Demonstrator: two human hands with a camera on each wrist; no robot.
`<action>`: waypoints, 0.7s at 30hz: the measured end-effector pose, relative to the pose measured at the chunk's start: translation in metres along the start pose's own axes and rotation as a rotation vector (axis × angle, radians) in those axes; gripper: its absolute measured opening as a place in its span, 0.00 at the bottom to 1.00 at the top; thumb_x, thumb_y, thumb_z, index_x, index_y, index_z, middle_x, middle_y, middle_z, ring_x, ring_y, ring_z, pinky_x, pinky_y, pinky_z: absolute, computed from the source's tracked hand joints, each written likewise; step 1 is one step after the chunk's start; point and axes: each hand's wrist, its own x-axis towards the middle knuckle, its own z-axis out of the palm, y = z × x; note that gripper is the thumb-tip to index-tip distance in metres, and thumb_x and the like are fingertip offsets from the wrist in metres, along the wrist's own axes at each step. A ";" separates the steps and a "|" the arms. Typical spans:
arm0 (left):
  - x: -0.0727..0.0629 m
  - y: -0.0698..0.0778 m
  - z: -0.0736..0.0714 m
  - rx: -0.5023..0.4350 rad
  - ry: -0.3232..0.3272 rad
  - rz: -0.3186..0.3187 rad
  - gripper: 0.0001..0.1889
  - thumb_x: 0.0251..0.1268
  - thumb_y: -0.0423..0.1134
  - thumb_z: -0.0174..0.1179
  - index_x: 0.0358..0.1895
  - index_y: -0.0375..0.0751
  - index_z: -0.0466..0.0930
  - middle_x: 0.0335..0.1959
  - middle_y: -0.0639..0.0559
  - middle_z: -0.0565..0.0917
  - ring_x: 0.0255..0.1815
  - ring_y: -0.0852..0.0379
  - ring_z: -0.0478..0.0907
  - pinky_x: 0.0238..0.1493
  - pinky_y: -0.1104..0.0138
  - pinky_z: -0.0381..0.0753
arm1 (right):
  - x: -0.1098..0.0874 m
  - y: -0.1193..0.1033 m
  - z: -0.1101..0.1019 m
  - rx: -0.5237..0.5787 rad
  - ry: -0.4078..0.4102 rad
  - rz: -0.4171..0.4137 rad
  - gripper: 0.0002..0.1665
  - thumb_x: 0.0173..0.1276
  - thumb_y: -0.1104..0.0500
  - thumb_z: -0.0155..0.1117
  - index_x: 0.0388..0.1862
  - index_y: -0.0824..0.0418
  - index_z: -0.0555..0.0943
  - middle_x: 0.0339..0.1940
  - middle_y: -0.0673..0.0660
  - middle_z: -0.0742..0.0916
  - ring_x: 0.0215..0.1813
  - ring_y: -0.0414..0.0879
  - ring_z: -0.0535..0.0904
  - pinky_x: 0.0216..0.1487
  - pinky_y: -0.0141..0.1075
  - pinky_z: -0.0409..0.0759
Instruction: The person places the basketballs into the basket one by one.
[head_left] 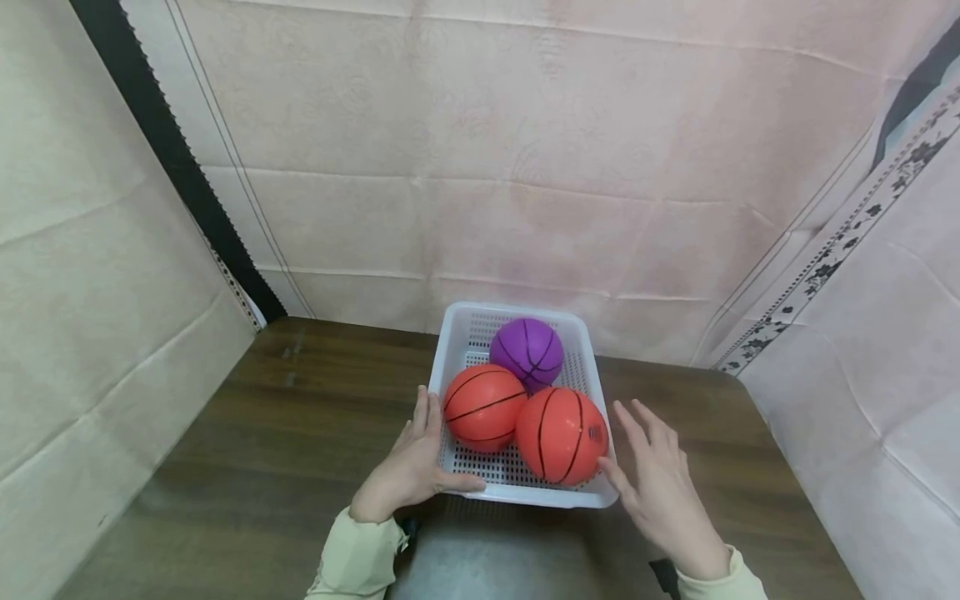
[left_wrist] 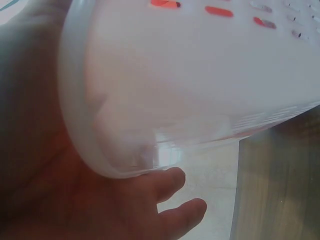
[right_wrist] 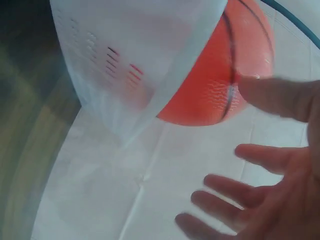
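A white plastic basket [head_left: 528, 497] with slotted walls stands on the table. It holds a purple toy basketball [head_left: 527, 350] at its far end and two larger orange-red ones, a left ball [head_left: 483, 408] and a right ball [head_left: 561, 435]. My left hand [head_left: 408, 467] lies against the near left corner, fingers straight along the side and thumb over the front rim. In the left wrist view the basket wall [left_wrist: 200, 75] hides part of that hand. My right hand [head_left: 663, 492] is spread beside the right wall, its thumb tip close to the right ball [right_wrist: 210, 85]; contact is unclear.
The dark wooden table [head_left: 247, 467] extends on both sides of the basket. Pale creased cloth [head_left: 525, 150] hangs behind it, with more cloth at left and right. The basket's far end is near the table's back edge.
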 end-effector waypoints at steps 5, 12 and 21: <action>0.000 0.000 0.000 -0.009 -0.006 0.002 0.75 0.35 0.67 0.75 0.77 0.36 0.31 0.77 0.47 0.22 0.77 0.35 0.38 0.69 0.40 0.50 | 0.000 -0.001 -0.001 0.113 0.093 -0.019 0.40 0.56 0.62 0.74 0.68 0.62 0.70 0.67 0.66 0.69 0.65 0.63 0.64 0.53 0.68 0.65; 0.000 0.001 0.002 -0.019 -0.010 0.007 0.74 0.35 0.66 0.75 0.77 0.36 0.31 0.77 0.48 0.22 0.77 0.35 0.37 0.68 0.39 0.51 | 0.002 -0.004 0.000 0.133 0.090 -0.014 0.40 0.54 0.55 0.78 0.65 0.61 0.72 0.66 0.64 0.70 0.64 0.59 0.64 0.54 0.65 0.63; 0.000 0.003 -0.001 -0.017 -0.004 0.002 0.75 0.35 0.65 0.76 0.77 0.36 0.31 0.78 0.47 0.23 0.76 0.34 0.38 0.67 0.38 0.51 | 0.004 -0.007 0.008 0.102 0.049 0.028 0.46 0.49 0.53 0.81 0.66 0.61 0.71 0.65 0.65 0.70 0.63 0.61 0.63 0.53 0.66 0.66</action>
